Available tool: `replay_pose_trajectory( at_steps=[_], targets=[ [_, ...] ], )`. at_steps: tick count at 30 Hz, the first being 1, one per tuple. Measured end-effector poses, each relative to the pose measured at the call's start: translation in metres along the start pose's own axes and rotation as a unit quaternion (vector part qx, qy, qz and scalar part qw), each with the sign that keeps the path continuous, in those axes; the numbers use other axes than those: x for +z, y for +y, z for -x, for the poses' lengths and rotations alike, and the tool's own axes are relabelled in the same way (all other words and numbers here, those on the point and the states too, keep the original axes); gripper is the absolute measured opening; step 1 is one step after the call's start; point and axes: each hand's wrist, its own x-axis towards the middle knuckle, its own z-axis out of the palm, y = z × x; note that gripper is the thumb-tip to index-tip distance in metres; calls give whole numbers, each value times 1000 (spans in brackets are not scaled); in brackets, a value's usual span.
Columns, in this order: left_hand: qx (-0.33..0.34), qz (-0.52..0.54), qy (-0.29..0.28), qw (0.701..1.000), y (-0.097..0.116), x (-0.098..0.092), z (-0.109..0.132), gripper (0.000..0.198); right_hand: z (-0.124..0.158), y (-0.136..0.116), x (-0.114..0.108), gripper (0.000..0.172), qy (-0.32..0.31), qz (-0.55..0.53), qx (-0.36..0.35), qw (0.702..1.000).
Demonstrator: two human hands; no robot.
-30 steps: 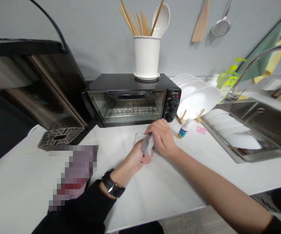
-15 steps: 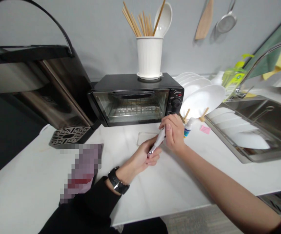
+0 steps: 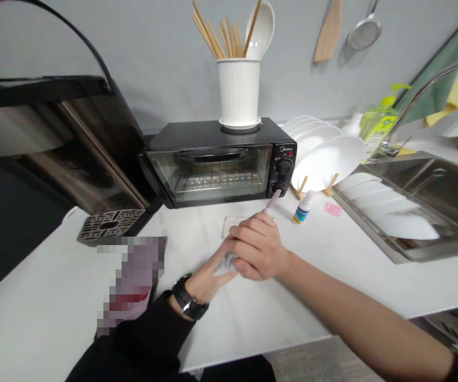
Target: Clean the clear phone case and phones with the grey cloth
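In front of the toaster oven (image 3: pixel 213 178), my two hands meet over the counter. My right hand (image 3: pixel 258 246) is closed around a slim pale tool (image 3: pixel 272 202), whose thin lilac strip sticks out beyond the knuckles toward the oven knobs. A whitish-grey end of it shows below the fist, against my left palm. My left hand (image 3: pixel 209 281), with a black watch at the wrist, is wrapped under that end; most of its fingers are hidden. A clear rectangular case or tray (image 3: pixel 226 227) lies partly behind the hands. I cannot make out the tool's exact kind.
A small bottle with a blue and yellow label (image 3: pixel 301 208) and a pink note (image 3: pixel 333 209) lie right of my hands. Farther right are white plates (image 3: pixel 326 164) in a rack and a sink (image 3: pixel 392 249). Leftward stand a dark drinks machine (image 3: pixel 94 154) and a blurred-out purple item (image 3: pixel 141 270).
My right hand has come down and left over my left hand, turning the tool so its lilac strip now shows at the top. The small bottle is now fully uncovered.
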Motion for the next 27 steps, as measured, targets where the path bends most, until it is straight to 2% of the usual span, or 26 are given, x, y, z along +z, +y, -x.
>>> replay_pose_trajectory(
  at_steps=[2, 4, 5, 6, 7, 9, 12, 14, 17, 19, 22, 27],
  targets=[
    [-12, 12, -14, 1000, 1, -3, 3, 22, -2, -1, 3, 42, -20, -7, -21, 1000],
    [-35, 33, -42, 998, 7, 2, -2, 25, 0, 8, 1, 41, -4, 4, 45, 999],
    [-57, 53, -71, 994, 11, 6, -7, 33, 2, 14, -1, 41, 13, 10, 88, 996],
    [-108, 110, -126, 980, 14, 11, -12, 33, 4, 20, -4, 40, 31, 15, 125, 992],
    [-128, 154, -151, 968, 17, 16, -17, 32, 6, 24, -6, 40, 50, 16, 149, 987],
    [-142, 197, -178, 954, 21, 24, -23, 37, 7, 26, -7, 41, 85, 7, 168, 982],
    [-120, 180, -180, 960, 19, 28, -21, 41, 4, 17, -2, 45, 149, -18, 237, 960],
    [-105, 143, -160, 971, 15, 29, -19, 39, 2, 8, 6, 47, 184, -37, 325, 927],
    [-53, 103, -32, 993, 8, 36, -21, 42, 1, -5, 21, 48, 193, -86, 455, 865],
    [3, 113, 38, 993, 4, 42, -27, 48, 3, -15, 30, 48, 190, -95, 501, 839],
    [57, 128, 46, 989, 2, 47, -34, 45, 2, -30, 37, 47, 188, -80, 489, 848],
    [64, 68, 50, 994, 10, 43, -26, 34, -10, -45, 29, 38, 209, -122, 381, 892]
  ],
)
